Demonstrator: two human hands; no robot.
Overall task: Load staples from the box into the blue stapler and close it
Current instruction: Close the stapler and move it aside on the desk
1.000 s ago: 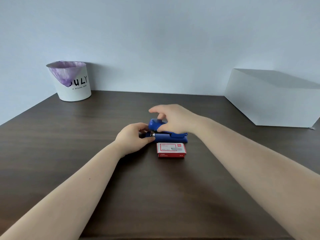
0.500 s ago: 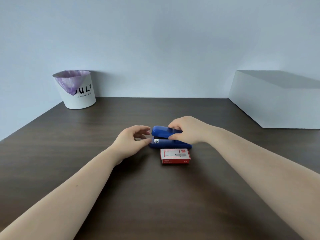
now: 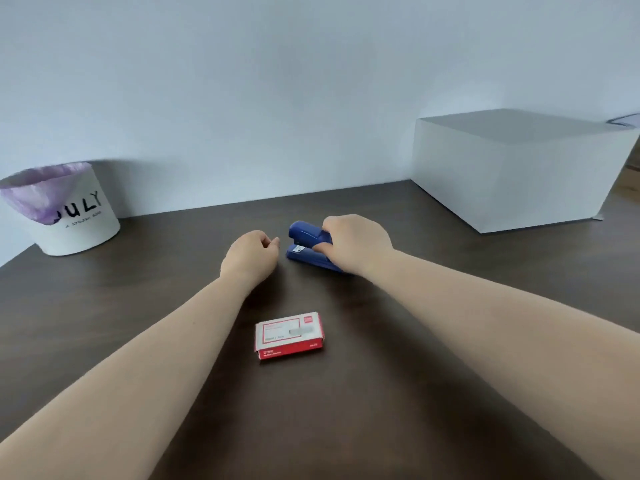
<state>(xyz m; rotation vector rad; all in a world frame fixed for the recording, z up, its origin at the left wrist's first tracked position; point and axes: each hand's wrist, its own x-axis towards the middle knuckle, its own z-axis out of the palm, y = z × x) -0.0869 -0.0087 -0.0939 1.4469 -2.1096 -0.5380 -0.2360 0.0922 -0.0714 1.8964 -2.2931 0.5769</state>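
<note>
Two hands at work: right hand [image 3: 356, 242] fingers clamp the blue stapler [image 3: 306, 245] on the worktop [image 3: 138, 306]; left hand [image 3: 251, 256] curled loosely, empty, just beside it. Staple box [image 3: 290, 337] nearer, shut. Risk: stapler slides or snaps closed unloaded if only one hand steadies it.

Single view only, head-worn, wide-angle. Looking forward and down across dark brown wood-grain bench [image 3: 104, 341] toward pale blue-grey wall [image 3: 311, 81]. Both bare forearms entering from bottom corners, reaching away from lens. Near bench surface close under camera; far edge meeting wall at mid-frame, slanting up to the right. White round bin with purple liner [image 3: 65, 209] at left margin, large white rectangular box [image 3: 512, 174] at right.
</note>
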